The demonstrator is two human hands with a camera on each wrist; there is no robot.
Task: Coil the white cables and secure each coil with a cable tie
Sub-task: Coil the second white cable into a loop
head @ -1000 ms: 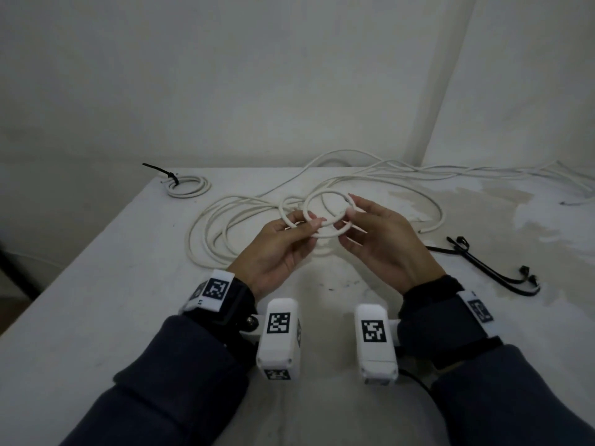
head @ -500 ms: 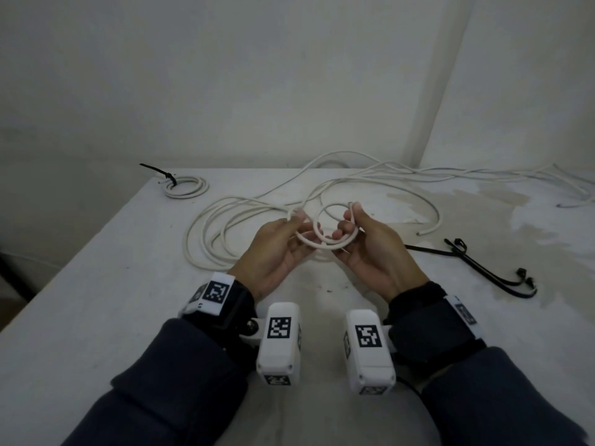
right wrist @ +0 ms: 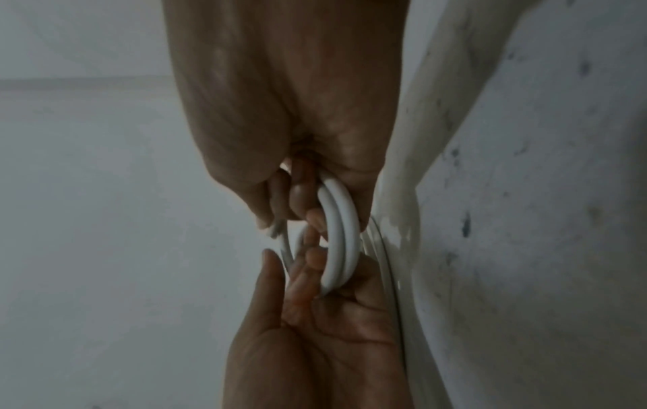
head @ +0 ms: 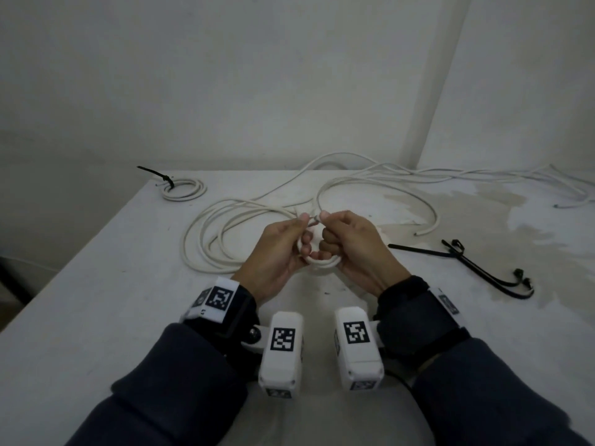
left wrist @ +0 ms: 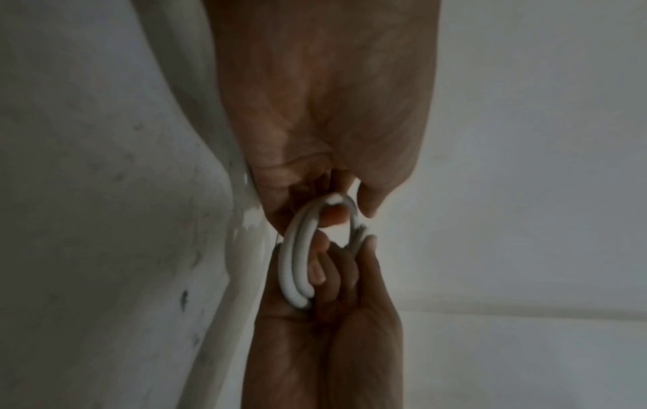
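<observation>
Both hands meet above the counter (head: 96,284), palms facing each other: the left hand (head: 273,252) and the right hand (head: 354,249) each curl their fingers (left wrist: 316,265) through and around the small white coil (head: 322,261), thumbs pinching the cable near its top. The coil stands on edge between the palms, its ring roughly upright with its turns side by side, and the cable's long tail (head: 370,185) trails away across the counter. Compared with half a second ago, the hands are closer together and the loops have closed into a tighter, smaller coil.
</observation>
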